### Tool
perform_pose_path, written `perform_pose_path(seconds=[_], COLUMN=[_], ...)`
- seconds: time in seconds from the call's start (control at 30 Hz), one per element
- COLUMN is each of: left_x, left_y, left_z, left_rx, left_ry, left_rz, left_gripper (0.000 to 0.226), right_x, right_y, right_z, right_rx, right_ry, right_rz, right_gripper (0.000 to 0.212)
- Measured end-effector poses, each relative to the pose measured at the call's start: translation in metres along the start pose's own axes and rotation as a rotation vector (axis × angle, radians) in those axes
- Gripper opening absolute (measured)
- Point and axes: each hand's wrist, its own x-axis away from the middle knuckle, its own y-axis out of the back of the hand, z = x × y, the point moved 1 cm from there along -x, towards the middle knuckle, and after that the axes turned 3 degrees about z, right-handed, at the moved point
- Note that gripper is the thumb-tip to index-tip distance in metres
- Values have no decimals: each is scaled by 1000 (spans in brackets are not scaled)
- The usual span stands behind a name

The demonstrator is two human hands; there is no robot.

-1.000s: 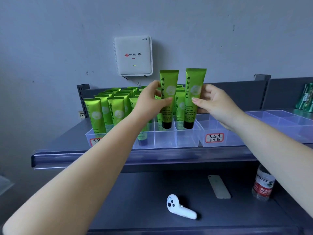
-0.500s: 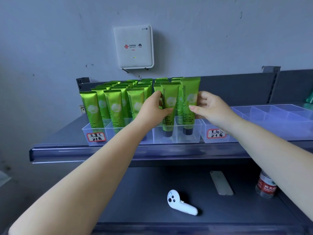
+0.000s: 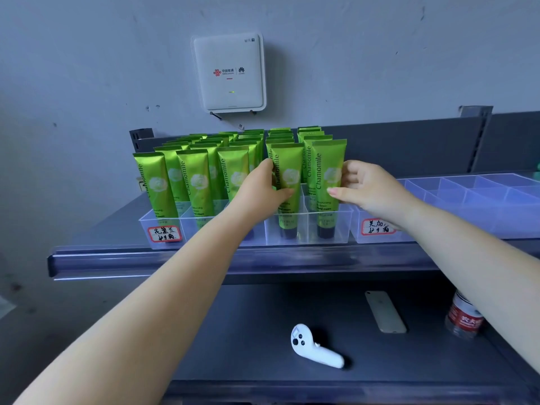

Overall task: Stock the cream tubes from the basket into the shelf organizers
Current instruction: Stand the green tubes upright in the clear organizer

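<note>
Several green Chamomile cream tubes (image 3: 198,182) stand cap-down in rows in a clear shelf organizer (image 3: 204,226) on the upper shelf. My left hand (image 3: 260,191) grips one tube (image 3: 289,173) that stands in a front compartment, with the thumb on its face. Beside it, my right hand (image 3: 368,188) pinches another tube (image 3: 327,171) standing in the front right compartment. Both black caps sit at the bottom of their compartments. The basket is out of view.
A second clear organizer (image 3: 473,197) with bare compartments sits to the right. A white router (image 3: 229,73) hangs on the wall. On the lower shelf lie a white controller (image 3: 315,347), a phone (image 3: 384,311) and a water bottle (image 3: 464,317).
Both hands have lowered their two tubes from above the rows down into the front compartments of the left organizer, where they now stand.
</note>
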Motion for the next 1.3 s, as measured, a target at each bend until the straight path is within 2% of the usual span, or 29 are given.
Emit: perform_pose_path(seconds=[0.13,0.23,0.37,0.47,0.63,0.87,1.0,1.07,1.17,1.3], left_x=[0,2,5,4,2,-3,-3,-2,6,22], left_y=[1,2,1,2,7,28,39,41,36,4], left_z=[3,4,3,3,-3,-23,-42,-50,-65,-85], left_rx=[-8,12,35,81,172,173,109,84,35,-36], left_ry=[5,9,-23,-27,-50,-158,-264,-347,-520,-694], left_rz=[-1,13,11,-12,-80,-201,-265,-285,-314,-268], left_gripper=[30,56,50,65,70,54,42,36,26,18], right_x=[0,1,1,1,2,0,6,12,27,60], right_y=[-1,-1,-2,-2,-3,13,26,30,39,50], right_z=[0,1,2,4,8,30,51,60,70,70], right_rx=[12,43,21,3,0,-159,-138,-104,7,412], right_ry=[-10,-11,-34,-50,-69,-22,6,32,71,109], right_rz=[-8,-6,-9,-4,-19,-267,-324,-350,-422,-570], right_gripper=[26,25,26,28,28,15,8,11,16,8])
